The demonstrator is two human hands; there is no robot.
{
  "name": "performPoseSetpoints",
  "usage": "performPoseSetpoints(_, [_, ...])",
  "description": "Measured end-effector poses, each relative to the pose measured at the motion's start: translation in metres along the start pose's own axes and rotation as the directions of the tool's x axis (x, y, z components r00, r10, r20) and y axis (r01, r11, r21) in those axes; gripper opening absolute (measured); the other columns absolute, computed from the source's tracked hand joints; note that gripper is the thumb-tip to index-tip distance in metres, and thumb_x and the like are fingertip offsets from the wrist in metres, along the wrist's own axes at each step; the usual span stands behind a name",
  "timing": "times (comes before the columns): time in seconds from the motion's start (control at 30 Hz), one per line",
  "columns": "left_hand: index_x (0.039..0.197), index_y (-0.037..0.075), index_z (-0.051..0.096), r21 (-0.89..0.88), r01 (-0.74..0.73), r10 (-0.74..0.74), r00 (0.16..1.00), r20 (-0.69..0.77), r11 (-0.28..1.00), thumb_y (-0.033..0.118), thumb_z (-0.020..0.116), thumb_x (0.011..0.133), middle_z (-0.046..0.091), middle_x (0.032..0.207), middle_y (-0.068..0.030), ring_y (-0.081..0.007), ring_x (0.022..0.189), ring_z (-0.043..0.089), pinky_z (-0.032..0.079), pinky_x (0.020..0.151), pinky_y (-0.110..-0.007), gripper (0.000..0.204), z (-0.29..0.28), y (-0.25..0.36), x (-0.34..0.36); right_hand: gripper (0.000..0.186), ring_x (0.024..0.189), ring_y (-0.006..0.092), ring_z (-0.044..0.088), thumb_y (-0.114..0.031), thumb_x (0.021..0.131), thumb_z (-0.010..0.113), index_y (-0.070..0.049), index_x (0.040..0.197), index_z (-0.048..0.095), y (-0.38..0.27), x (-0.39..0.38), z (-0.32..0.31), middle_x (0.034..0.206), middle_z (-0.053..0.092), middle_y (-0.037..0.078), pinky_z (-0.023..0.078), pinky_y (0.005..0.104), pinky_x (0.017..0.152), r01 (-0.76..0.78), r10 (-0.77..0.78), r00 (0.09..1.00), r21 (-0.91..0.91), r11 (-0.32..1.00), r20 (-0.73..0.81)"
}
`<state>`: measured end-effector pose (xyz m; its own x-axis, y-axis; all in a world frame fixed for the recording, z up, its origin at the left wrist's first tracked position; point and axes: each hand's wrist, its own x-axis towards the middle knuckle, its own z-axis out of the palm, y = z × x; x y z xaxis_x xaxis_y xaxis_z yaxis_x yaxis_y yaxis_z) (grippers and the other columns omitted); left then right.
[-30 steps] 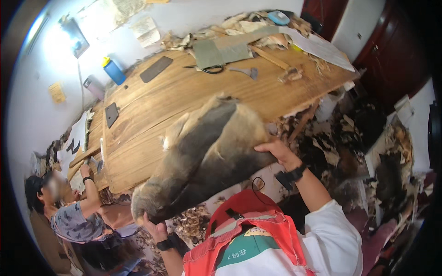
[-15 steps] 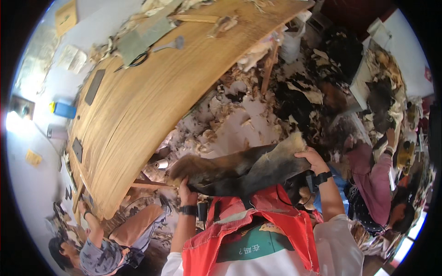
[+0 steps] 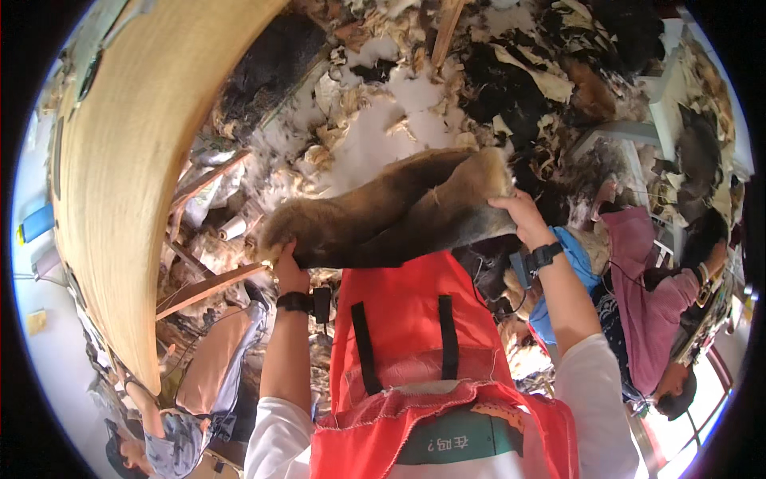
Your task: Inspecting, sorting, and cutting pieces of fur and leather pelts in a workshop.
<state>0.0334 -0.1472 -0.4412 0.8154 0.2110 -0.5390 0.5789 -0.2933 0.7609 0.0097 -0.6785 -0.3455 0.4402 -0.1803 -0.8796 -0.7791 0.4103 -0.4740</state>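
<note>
A brown and black fur pelt [image 3: 383,211] is stretched out in the air in front of me, above a red apron [image 3: 407,319]. My left hand [image 3: 290,270] grips its left end, the thumb lying over the fur. At the pelt's paler right end, my right hand [image 3: 523,215] pinches the edge. A dark fold runs along the middle of the pelt. Most of the fingers of both hands are hidden behind it.
A long wooden table [image 3: 128,160] stands at my left, on wooden legs. Fur scraps [image 3: 335,88] and dark pelts [image 3: 503,96] litter the floor ahead. One person [image 3: 171,423] sits at the lower left, another [image 3: 638,295] at the right. A white cone [image 3: 232,229] lies near the table.
My view has tipped downward and turned, so less of the table top shows. Both hands still hold the pelt, which now appears higher in view and more spread. More of the red apron shows.
</note>
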Motion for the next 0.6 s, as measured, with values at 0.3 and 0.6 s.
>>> performPoseSetpoints(0.3, [0.128,0.002,0.052,0.714,-0.272,0.234,0.960,0.154,0.645,0.007,0.074,0.071,0.059,0.121,-0.0196,-0.0347,0.114,0.056,0.044,0.099,-0.040,0.062,-0.025,0.054,0.113,0.023,0.079,0.0153,0.064,-0.011,0.080,0.070,0.006,0.097,0.068,-0.097,0.125,0.106,0.090,0.069,0.008,0.051,0.0310,0.069,0.594,-0.514,0.804,-0.398,0.699,0.298])
performPoseSetpoints(0.6, [0.125,-0.002,0.050,0.399,-0.378,0.449,0.888,-0.097,0.835,0.016,0.058,0.085,0.056,0.125,-0.0192,-0.0340,0.117,0.054,0.041,0.103,-0.041,0.045,-0.203,0.104,0.230,0.035,0.076,0.0191,0.042,-0.027,0.098,0.053,-0.010,0.075,0.034,-0.260,0.133,0.300,0.074,0.027,0.003,0.033,0.0520,0.109,0.495,-0.398,0.714,-0.014,0.869,0.576])
